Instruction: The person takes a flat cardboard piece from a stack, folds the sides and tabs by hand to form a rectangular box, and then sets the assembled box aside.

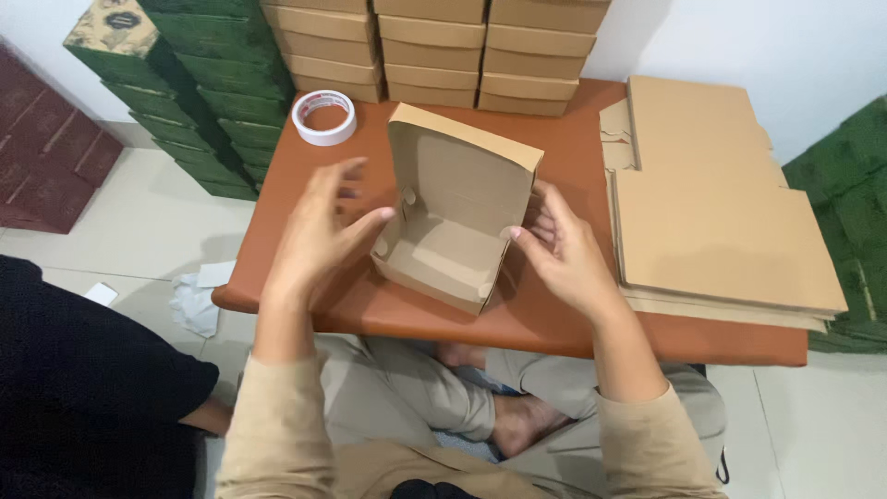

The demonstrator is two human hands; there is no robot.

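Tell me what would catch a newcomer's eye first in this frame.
The half-folded brown cardboard box stands open in the middle of the low orange-brown table, with the left hand and right hand at its two sides. To its right lies a pile of flat brown cardboard blanks; behind it are stacked finished brown boxes, with a white roll of tape at their left.

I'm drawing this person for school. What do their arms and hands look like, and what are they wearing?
Both arms wear long, loose sleeves of plain beige cloth, the left sleeve and the right sleeve, each ending at the wrist. The left hand and right hand are bare: no gloves, and no rings, watch or bracelets that I can see. The sleeves have no pattern or markings.
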